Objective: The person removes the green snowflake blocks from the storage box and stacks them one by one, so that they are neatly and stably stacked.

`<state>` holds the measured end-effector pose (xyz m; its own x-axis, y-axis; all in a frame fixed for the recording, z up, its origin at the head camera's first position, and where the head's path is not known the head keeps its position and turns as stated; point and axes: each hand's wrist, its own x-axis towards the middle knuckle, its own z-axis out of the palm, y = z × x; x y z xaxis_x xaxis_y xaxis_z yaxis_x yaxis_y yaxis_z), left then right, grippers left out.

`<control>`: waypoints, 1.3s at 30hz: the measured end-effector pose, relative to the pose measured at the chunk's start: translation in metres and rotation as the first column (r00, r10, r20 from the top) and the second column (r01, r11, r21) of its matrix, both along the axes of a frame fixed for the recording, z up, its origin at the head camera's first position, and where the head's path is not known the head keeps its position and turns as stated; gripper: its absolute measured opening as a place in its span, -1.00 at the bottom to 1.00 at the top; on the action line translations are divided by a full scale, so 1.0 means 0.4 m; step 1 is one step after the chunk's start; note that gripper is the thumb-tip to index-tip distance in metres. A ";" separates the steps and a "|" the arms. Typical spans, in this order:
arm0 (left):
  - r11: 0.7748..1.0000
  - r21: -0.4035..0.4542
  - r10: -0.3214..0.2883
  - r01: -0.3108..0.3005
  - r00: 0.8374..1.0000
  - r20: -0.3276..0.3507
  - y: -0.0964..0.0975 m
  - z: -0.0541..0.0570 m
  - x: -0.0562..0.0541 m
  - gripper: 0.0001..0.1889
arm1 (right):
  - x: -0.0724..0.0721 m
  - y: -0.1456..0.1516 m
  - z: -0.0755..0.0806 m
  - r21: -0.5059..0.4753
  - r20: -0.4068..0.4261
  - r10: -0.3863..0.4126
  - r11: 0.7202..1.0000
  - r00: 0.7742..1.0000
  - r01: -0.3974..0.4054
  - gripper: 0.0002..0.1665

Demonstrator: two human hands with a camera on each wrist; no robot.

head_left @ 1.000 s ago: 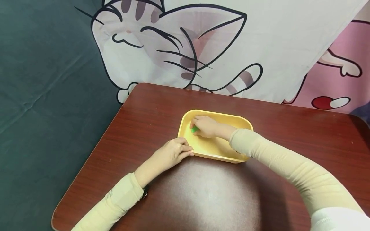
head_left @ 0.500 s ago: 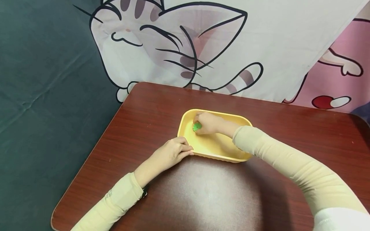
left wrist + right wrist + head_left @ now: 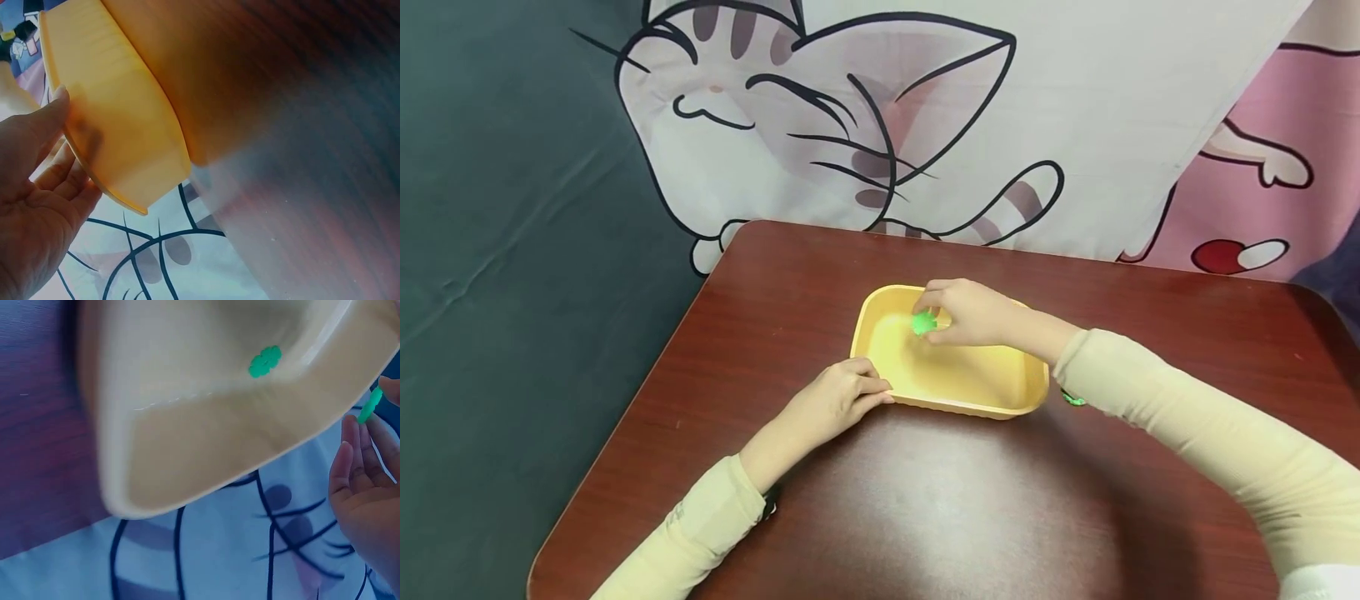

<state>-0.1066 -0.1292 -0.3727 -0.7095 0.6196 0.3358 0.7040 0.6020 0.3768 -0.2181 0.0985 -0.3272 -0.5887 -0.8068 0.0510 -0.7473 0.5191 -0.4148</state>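
Observation:
A yellow plastic tray [image 3: 940,407] with raised walls stands on the table. My left hand [image 3: 835,400] grips its near left corner; in the left wrist view, that hand [image 3: 44,181] has its thumb and fingers at the tray's rim [image 3: 78,153]. Over the tray, my right hand [image 3: 973,315] pinches a small green disc [image 3: 924,323] between thumb and fingertips. The right wrist view shows this disc [image 3: 370,405] edge-on in the hand [image 3: 369,462], apart from the tray's floor. Another green flower-shaped disc [image 3: 265,361] lies inside the tray, hidden in the head view.
The brown table [image 3: 760,317] extends around the tray. A cloth with a cartoon cat [image 3: 820,117] hangs behind its far edge, and a dark green cloth [image 3: 512,250] hangs at the left. A green bit [image 3: 1072,399] shows below the right cuff; its kind is unclear.
My right hand has drawn the green disc a little back to the right and up from the tray's left end. The left hand keeps its grip on the corner. The head view has shifted slightly.

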 end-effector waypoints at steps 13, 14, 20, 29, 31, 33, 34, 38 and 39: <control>1.000 0.030 0.007 -0.007 1.000 -0.006 -0.001 -0.006 0.001 -0.89 | 0.075 0.248 0.025 -0.187 -0.060 -0.204 0.964 0.977 0.190 -0.70; 0.999 0.034 0.008 -0.008 1.000 -0.006 -0.002 -0.007 0.001 -0.89 | 0.076 0.268 0.023 -0.193 -0.073 -0.218 0.961 0.973 0.200 -0.69; 0.999 0.045 0.007 -0.006 1.000 -0.005 0.001 -0.016 -0.003 -0.88 | 0.098 0.370 -0.010 -0.173 -0.099 -0.322 0.937 0.942 0.302 -0.63; 0.998 0.065 0.000 0.000 1.000 -0.007 0.002 -0.020 -0.008 -0.90 | 0.151 0.459 -0.098 -0.157 -0.094 -0.367 0.923 0.925 0.351 -0.63; 0.997 0.073 -0.001 0.001 1.000 -0.008 0.002 -0.021 -0.008 -0.90 | 0.160 0.470 -0.114 -0.138 -0.113 -0.355 0.930 0.928 0.340 -0.64; 0.997 0.077 0.001 0.000 1.000 -0.009 0.002 -0.022 -0.008 -0.90 | 0.168 0.479 -0.127 -0.104 -0.124 -0.351 0.935 0.928 0.340 -0.64; 0.997 0.080 0.003 -0.002 1.000 -0.008 0.002 -0.022 -0.008 -0.90 | 0.171 0.482 -0.133 -0.083 -0.126 -0.352 0.935 0.927 0.344 -0.65; 0.997 0.079 0.008 -0.008 1.000 -0.005 0.003 -0.022 -0.008 -0.90 | 0.184 0.489 -0.152 -0.011 -0.129 -0.361 0.932 0.924 0.362 -0.66; 0.997 0.077 0.008 -0.007 1.000 -0.005 0.003 -0.022 -0.008 -0.90 | 0.186 0.490 -0.156 0.000 -0.128 -0.359 0.932 0.924 0.362 -0.67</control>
